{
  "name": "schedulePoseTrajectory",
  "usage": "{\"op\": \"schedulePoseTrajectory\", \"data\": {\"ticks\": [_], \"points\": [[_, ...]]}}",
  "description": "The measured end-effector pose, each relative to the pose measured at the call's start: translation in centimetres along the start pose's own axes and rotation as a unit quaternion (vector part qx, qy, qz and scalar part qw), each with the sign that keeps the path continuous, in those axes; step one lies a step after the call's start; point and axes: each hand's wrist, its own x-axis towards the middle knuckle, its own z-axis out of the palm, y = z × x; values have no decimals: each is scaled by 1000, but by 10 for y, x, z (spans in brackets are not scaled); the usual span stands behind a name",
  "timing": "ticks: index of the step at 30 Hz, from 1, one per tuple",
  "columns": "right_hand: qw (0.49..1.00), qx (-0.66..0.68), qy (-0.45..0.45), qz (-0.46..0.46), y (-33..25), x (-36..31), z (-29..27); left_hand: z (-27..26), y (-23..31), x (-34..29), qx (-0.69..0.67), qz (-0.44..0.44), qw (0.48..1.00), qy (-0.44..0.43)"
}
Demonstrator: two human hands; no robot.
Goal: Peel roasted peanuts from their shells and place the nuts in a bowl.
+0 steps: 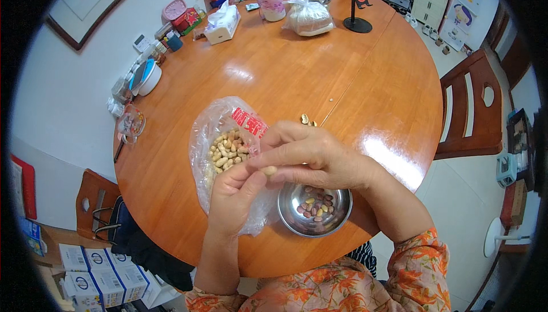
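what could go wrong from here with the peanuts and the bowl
1. The peanut pinched between the left hand and right hand might slip or spring away, perhaps onto the table, since it isn't directly over the steel bowl.

2. The bowl sits near the table's edge, close to the right forearm, so a bump could shift it and spill its shelled nuts.
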Motion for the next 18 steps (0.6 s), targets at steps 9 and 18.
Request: {"op": "schedulePoseTrajectory", "data": {"ticks": [9,18], "points": [[998,14,55,-13,-1,1,5,8,10,-3,25,18,999,34],[997,20,59,40,-9,0,1,10,7,-5,140,102,983,60]]}}
